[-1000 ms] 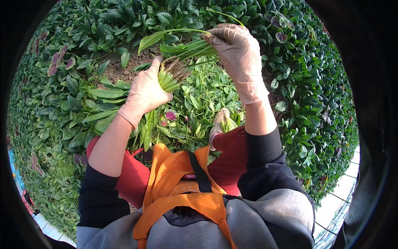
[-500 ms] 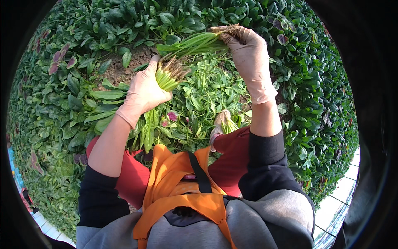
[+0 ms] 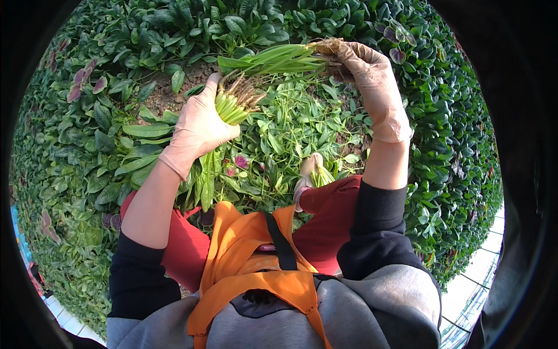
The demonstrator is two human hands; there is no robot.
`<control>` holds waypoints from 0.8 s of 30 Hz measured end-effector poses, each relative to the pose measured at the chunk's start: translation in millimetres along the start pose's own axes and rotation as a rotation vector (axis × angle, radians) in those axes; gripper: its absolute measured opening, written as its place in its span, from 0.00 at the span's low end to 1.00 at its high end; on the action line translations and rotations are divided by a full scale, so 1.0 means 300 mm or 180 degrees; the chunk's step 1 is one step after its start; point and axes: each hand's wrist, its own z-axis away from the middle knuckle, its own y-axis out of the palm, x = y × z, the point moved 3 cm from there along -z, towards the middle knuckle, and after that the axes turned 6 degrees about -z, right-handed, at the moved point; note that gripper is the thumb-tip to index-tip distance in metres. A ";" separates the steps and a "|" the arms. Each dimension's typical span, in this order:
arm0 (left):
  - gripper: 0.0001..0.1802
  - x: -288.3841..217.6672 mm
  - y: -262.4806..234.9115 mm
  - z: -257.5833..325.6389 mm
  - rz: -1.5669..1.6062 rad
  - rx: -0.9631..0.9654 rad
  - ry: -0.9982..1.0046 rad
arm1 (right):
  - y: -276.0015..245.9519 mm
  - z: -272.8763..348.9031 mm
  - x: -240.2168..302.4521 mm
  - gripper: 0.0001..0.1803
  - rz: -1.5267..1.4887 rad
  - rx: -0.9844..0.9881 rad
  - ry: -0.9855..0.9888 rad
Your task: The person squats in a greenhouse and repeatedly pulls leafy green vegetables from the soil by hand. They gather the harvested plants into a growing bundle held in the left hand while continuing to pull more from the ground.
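My left hand (image 3: pixel 197 122), in a thin pale glove, is closed round a bunch of leafy greens (image 3: pixel 231 110). Its trimmed-looking pale stalks and brown roots point up and right, and long leaves hang below the hand. Farther up, a second, smaller bunch of greens (image 3: pixel 279 60) lies nearly level in the air. Its leaf ends are beside my left thumb, its roots to the right. My right hand (image 3: pixel 372 78), in a soil-stained glove, pinches this bunch at its brown root end; some fingertips are hidden.
Dense green plants (image 3: pixel 453 134) stand on all sides, some with purple leaves (image 3: pixel 81 81). Bare soil (image 3: pixel 168 93) shows beyond my left hand. Cut or loose greens (image 3: pixel 279 128) cover the ground between my arms. My shoe (image 3: pixel 303 183) is beside a small bundle of stalks (image 3: pixel 321 174).
My right hand has moved right, and the root end of the smaller bunch has shifted a little right with it. My left hand has barely moved.
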 end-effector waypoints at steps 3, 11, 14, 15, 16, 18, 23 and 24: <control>0.55 0.000 0.003 -0.001 0.0107 -0.0229 0.0203 | 0.006 0.000 -0.005 0.12 0.0190 0.0049 0.0095; 0.56 0.003 0.007 0.000 0.0151 -0.0203 0.0168 | -0.063 -0.008 0.059 0.16 0.0493 -0.2044 -0.1263; 0.56 0.002 0.000 -0.002 0.0241 -0.0242 0.0199 | -0.024 -0.013 0.023 0.24 0.1007 -0.0882 -0.0439; 0.56 0.001 0.000 -0.002 0.0227 -0.0246 0.0219 | 0.005 -0.009 0.007 0.23 0.0495 -0.0200 -0.0251; 0.56 -0.001 0.001 -0.002 0.0289 -0.0245 0.0259 | 0.022 -0.005 -0.002 0.21 0.0319 0.0200 -0.0069; 0.56 -0.004 0.000 -0.003 0.0319 -0.0275 0.0327 | 0.030 0.005 0.001 0.17 0.0216 0.0030 -0.0158; 0.57 -0.004 -0.004 -0.003 0.0164 -0.0285 0.0198 | 0.055 0.019 0.030 0.13 -0.0220 0.0155 -0.0070; 0.57 -0.004 -0.005 -0.003 0.0138 -0.0303 0.0176 | 0.062 0.017 0.028 0.13 0.0244 0.0028 -0.0075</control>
